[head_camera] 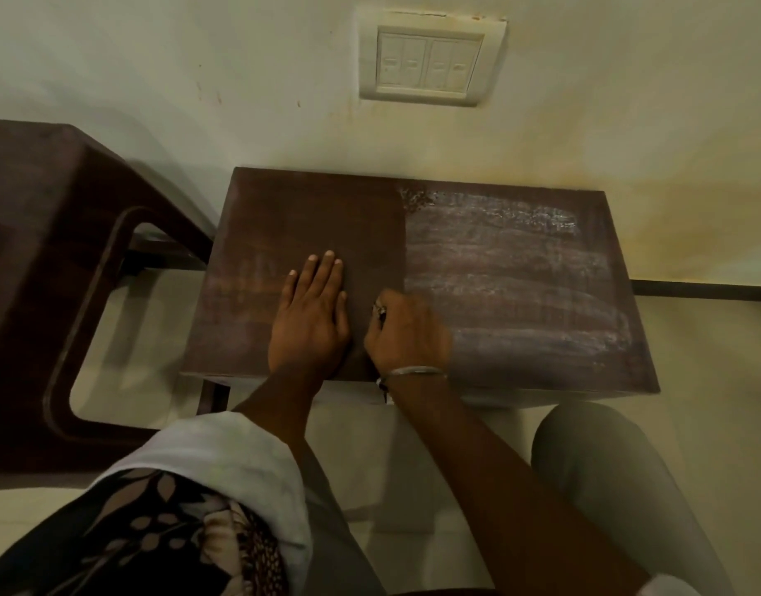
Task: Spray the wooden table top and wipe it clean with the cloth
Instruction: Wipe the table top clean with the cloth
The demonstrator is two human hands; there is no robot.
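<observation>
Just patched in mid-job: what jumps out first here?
The wooden table top splits sharply: whitish streaks on its right half, dark on the left. The left hand lies flat on the dark half; the blurred right hand curls beside it at the dividing line.

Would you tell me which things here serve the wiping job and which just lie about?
Job: dark brown wooden table top with whitish streaks; left hand flat on it; blurred right hand.
Lying about: dark brown stool; cream wall switch plate.

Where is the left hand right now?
In the head view the left hand lies flat on the darker left half of the wooden table top, close beside the right hand and near the front edge.
</observation>
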